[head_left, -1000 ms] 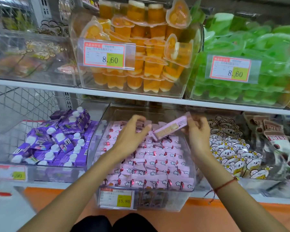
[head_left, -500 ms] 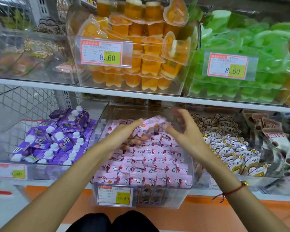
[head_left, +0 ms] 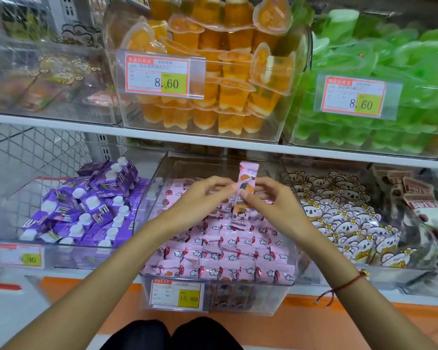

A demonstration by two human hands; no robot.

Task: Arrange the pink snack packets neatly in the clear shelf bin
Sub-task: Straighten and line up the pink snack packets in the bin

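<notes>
A clear shelf bin (head_left: pixel 286 286) on the lower shelf holds several pink snack packets (head_left: pixel 228 251) lying in rows. One long pink packet (head_left: pixel 245 188) stands upright above the middle of the bin. My left hand (head_left: pixel 200 200) pinches its left edge with the fingertips. My right hand (head_left: pixel 273 200) pinches its right edge at about the same height. Both hands hover over the rear half of the bin, and the packet's lower end touches or nearly touches the rows below.
Purple cartons (head_left: pixel 86 205) fill the bin to the left, koala-print packets (head_left: pixel 344 223) the bin to the right. The upper shelf (head_left: pixel 61 122) carries orange jelly cups (head_left: pixel 213 72) and green jelly cups (head_left: pixel 390 72). A price tag (head_left: pixel 176 295) hangs on the bin front.
The pink packet, held slanted a second ago and then nearly flat over the bin, now stands upright between both hands. The hands have drawn closer together.
</notes>
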